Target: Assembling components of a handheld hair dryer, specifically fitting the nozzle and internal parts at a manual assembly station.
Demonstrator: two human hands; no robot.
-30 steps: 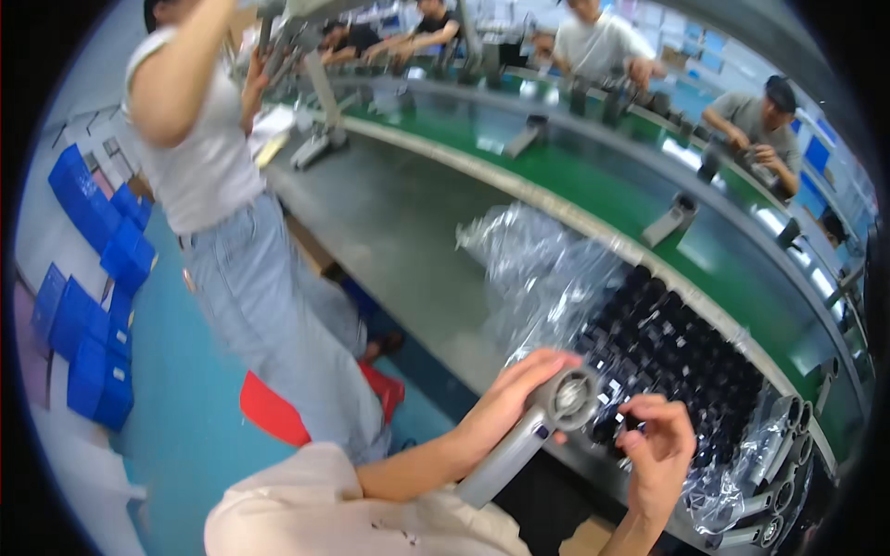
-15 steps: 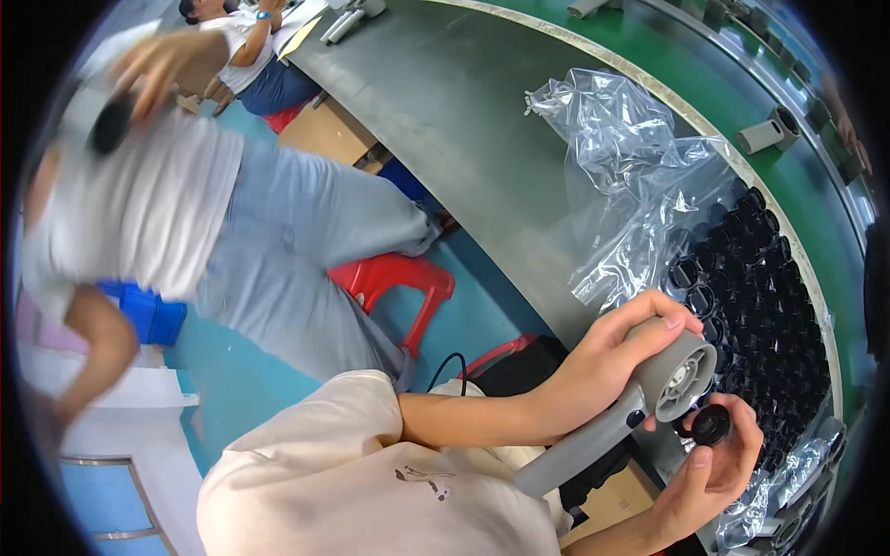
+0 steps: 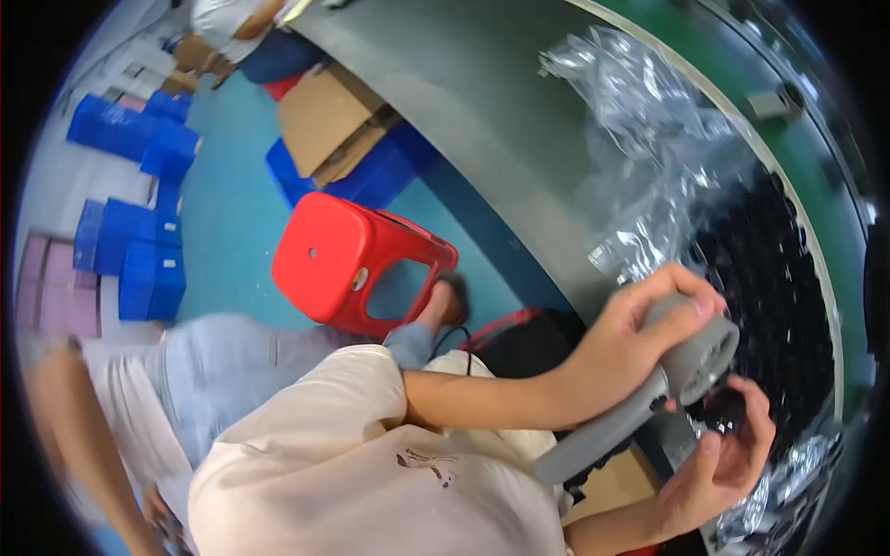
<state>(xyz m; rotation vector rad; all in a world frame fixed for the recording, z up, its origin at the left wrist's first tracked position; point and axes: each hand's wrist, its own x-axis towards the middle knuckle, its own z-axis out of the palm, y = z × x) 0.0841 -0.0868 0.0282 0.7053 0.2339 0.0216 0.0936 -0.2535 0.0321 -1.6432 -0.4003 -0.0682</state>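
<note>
My left hand (image 3: 640, 343) is wrapped round the barrel of a grey hair dryer housing (image 3: 702, 363). Its long grey handle (image 3: 603, 431) slants down towards my shirt, and the barrel's open round end faces my right hand. Just below that end, my right hand (image 3: 732, 454) has its fingers curled around a small round black part (image 3: 725, 410), which looks like a cap. The black part is close to the barrel's rim; blur hides whether they touch. Beyond both hands, many similar black round parts (image 3: 769, 269) lie massed on the bench.
Crumpled clear plastic (image 3: 640, 102) lies on the dark bench (image 3: 482, 120). Another grey housing (image 3: 777, 102) sits on the green strip beyond. To the left are a red stool (image 3: 324, 255), a cardboard box (image 3: 329, 116), blue bins (image 3: 153, 278) and a bending co-worker (image 3: 222, 371).
The co-worker has moved off the stool and lower, leaving its red seat in view. My view has shifted slightly. Both hands keep their holds, the black part still near the barrel.
</note>
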